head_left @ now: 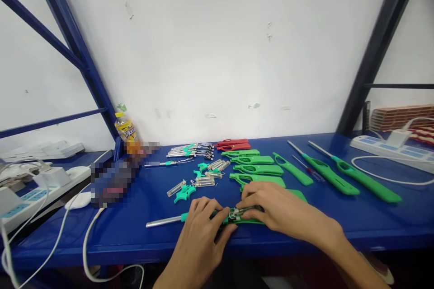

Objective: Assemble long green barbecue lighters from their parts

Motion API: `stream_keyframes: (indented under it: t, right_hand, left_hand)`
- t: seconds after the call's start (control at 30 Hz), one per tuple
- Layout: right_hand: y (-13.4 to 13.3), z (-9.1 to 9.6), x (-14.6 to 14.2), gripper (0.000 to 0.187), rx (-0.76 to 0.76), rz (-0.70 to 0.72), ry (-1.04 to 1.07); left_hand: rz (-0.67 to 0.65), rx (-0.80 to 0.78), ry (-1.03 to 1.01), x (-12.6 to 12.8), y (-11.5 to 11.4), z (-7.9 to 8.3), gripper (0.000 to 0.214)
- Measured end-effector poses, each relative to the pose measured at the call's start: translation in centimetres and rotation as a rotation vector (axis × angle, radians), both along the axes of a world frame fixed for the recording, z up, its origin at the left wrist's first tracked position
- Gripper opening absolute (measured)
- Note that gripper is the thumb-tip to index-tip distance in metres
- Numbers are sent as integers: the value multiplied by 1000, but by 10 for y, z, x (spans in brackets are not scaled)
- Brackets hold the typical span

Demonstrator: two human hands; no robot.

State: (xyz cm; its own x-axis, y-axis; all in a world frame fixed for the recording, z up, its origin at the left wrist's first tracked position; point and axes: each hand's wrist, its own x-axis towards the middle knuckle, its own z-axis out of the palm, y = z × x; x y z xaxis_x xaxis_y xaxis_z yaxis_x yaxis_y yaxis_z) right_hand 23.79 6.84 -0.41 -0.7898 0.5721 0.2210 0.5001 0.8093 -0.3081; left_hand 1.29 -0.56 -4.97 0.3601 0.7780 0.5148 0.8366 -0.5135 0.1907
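An opened long-nosed gas lighter (pixel 164 221) lies near the table's front edge, its metal tube pointing left. My left hand (pixel 203 230) is closed around the teal collar and the front of its green handle. Over the open handle, the fingers of my right hand (pixel 267 205) pinch a small narrow part, mostly hidden by them. Wires and small fittings show between the two hands. Just behind are green handle shells (pixel 259 179). Teal triggers (pixel 185 193) and clear fuel tanks (pixel 205 181) lie in loose groups beyond my left hand.
Metal tubes with wires (pixel 190 150) and red shells (pixel 232 144) lie at the back. To the right are a screwdriver (pixel 309 169) and two assembled green lighters (pixel 368 180). A drink bottle (pixel 127 133), a pixelated patch (pixel 113 183) and white cables (pixel 86 253) occupy the left; a power strip (pixel 389 150) sits far right.
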Motion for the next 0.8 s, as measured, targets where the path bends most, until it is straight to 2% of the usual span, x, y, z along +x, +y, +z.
stream_keyframes:
  t: [0.33, 0.43, 0.67, 0.8]
  right_hand:
    - [-6, 1, -2, 18, 38, -29, -30]
    - [-7, 1, -2, 23, 65, -52, -42]
    - [-8, 2, -1, 43, 24, -103, -42]
    - [-7, 0, 1, 36, 11, -94, -56]
  left_hand:
    - [-11, -22, -17, -3, 0, -1, 24]
    - [-7, -70, -89, -14, -5, 4, 36]
    - [143, -138, -112, -55, -15, 11, 27]
    - [150, -193, -109, -63, -13, 7, 25]
